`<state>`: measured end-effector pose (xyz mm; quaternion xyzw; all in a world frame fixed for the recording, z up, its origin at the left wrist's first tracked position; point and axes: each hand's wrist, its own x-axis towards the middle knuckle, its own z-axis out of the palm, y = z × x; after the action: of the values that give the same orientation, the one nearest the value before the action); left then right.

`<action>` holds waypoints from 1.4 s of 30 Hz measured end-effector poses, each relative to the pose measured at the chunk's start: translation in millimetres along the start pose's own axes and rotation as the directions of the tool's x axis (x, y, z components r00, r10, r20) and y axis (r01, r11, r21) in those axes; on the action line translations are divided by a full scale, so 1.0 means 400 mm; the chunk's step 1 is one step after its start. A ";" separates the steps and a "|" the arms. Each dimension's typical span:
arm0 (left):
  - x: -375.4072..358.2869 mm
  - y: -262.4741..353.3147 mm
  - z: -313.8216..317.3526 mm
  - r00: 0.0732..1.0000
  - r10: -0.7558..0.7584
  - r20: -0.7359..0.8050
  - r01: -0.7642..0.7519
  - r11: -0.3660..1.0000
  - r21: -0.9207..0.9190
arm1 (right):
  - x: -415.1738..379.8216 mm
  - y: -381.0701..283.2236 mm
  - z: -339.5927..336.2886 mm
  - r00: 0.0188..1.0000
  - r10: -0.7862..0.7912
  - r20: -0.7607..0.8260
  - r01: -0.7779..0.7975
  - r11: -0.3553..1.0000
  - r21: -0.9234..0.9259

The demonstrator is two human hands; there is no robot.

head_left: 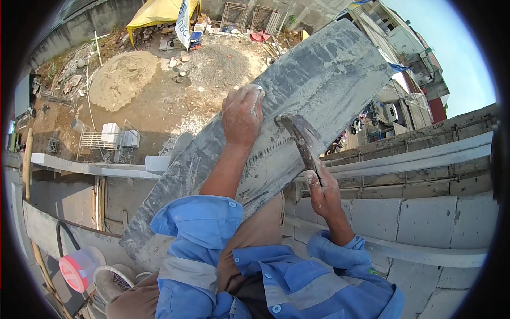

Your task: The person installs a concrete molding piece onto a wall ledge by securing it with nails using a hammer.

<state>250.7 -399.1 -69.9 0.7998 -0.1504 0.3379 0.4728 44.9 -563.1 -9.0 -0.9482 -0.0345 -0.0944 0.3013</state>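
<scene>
A long grey board [319, 85], smeared with cement, lies slantwise across my lap and reaches up to the right. My left hand [243, 114] is closed over its far left edge, dusty with cement; the fingertips are hidden. My right hand [323, 189] is wrapped around the handle of a claw hammer [300, 135]. The hammer's head is over the middle of the board, close to its face; whether it touches cannot be told. A short dark row of marks runs along the board below the hammer head.
A block wall [427, 218] stands at right, with a pale ledge [419, 159] beyond. A pink-lidded container [74, 273] and a bucket [114, 279] sit at lower left. Far below lie a sand pile [123, 80], a gravel heap [218, 65] and a yellow canopy [159, 16].
</scene>
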 end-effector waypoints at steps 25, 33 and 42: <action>-0.006 0.004 -0.017 0.999 -0.024 -0.035 0.023 0.999 -0.023 | 0.214 -0.247 -0.102 0.959 -0.247 -0.138 0.231 0.965 -0.120; 0.001 0.019 -0.054 0.989 -0.068 0.130 0.055 0.994 0.097 | 0.185 -0.195 -0.074 0.949 0.263 0.174 -0.170 0.892 -0.419; 0.001 -0.003 -0.046 0.996 -0.068 0.061 0.077 0.984 -0.159 | 0.148 -0.235 -0.124 0.993 0.042 -0.114 -0.041 0.999 0.012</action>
<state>244.3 -382.8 -64.3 0.7729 -0.1608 0.2850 0.5437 83.4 -514.7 95.5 -0.9402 0.0020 -0.1422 0.3094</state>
